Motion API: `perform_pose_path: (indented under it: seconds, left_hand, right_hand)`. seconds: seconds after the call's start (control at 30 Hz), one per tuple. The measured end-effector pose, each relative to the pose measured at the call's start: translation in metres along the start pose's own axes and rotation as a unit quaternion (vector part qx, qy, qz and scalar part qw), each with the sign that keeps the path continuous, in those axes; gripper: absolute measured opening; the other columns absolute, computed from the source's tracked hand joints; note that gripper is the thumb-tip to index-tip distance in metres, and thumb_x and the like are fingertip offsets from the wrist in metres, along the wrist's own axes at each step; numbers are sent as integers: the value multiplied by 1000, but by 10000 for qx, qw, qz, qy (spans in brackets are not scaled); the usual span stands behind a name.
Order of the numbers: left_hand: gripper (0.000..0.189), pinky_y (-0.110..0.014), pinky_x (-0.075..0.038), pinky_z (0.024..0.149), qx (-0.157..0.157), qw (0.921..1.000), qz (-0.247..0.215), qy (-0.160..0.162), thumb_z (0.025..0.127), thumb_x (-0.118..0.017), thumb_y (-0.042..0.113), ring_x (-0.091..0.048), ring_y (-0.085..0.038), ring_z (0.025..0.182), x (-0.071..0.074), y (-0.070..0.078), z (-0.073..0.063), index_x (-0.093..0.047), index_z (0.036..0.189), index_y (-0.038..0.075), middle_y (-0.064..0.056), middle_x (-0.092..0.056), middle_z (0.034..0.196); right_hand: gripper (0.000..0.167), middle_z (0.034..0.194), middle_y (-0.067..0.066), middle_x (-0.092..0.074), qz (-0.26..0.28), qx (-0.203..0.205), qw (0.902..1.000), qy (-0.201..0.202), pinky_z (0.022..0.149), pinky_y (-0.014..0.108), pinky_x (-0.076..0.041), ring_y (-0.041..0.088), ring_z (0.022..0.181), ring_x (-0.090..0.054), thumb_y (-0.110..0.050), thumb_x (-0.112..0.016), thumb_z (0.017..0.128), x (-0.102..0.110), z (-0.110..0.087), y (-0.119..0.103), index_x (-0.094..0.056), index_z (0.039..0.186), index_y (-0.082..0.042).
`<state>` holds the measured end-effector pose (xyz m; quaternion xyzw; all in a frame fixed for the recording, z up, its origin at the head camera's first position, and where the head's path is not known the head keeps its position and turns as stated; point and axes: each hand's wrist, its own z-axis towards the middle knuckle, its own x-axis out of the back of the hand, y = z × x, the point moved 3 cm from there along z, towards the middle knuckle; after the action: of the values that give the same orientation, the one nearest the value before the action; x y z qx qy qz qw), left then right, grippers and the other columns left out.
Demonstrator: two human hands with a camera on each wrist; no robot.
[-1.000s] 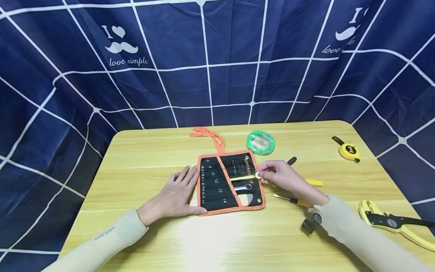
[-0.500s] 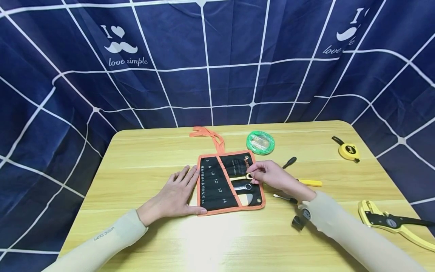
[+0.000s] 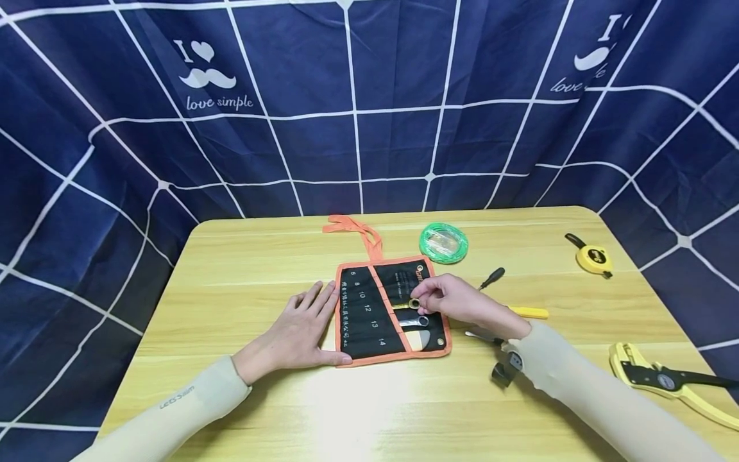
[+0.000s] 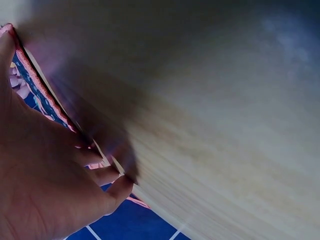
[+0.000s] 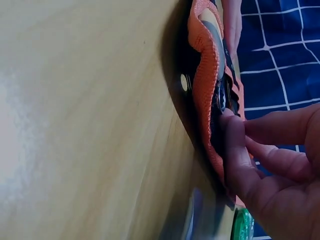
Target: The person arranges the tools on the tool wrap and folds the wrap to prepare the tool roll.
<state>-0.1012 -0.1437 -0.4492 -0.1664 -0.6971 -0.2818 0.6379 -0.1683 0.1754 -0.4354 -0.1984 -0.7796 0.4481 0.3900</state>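
A black tool roll [image 3: 369, 321] with orange trim and printed size numbers lies unfolded on the table. My left hand [image 3: 303, 327] rests flat at its left edge, thumb on the lower left corner. Over the right side, my right hand [image 3: 456, 299] pinches the ring end of a combination wrench [image 3: 401, 306], whose shaft runs into a pocket and looks yellowish. Just below it, a silver combination wrench [image 3: 411, 321] sits in the roll with its ring end out. A pale tool with a rounded grey end [image 3: 424, 338] pokes from the lowest pocket.
Green wire coil [image 3: 443, 243] lies behind the roll, near its orange tie [image 3: 369, 239]. To the right are a black-handled tool [image 3: 492, 277], a yellow handle [image 3: 530, 312], a tape measure [image 3: 593, 258] and yellow wire strippers [image 3: 658, 375]. A blue curtain [image 3: 392, 147] hangs behind the table.
My right hand has moved left over the tool roll, and the pinched wrench has slid further into its pocket. My left hand has stayed in place.
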Motion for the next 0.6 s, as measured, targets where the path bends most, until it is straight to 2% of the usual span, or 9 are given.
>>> perform_pose_path:
  seconds: [0.23,0.4,0.6]
  left_hand:
    - [128,-65,-37,114,-13,10000,10,0,88,-61,89,-28,-47,159,0,0,0,-31,168,-7,-24,-27,175]
    - [127,-65,-37,114,-39,10000,27,36,89,-61,88,-30,-48,159,1,1,0,-32,168,-7,-25,-28,175]
    - [126,-65,-37,114,-27,10000,11,22,89,-63,87,-29,-48,159,2,2,0,-32,167,-7,-25,-29,175]
  right_hand:
    - [26,99,9,-77,146,-111,9998,-20,84,30,-58,20,92,-73,5,-55,107,3,-3,1,-71,126,11]
    - [26,101,9,-78,56,-150,9999,42,83,30,-58,20,95,-74,5,-54,109,2,-5,1,-72,128,12]
    - [27,106,11,-76,58,-170,9995,254,85,31,-60,21,97,-74,9,-54,106,2,-7,2,-70,128,13]
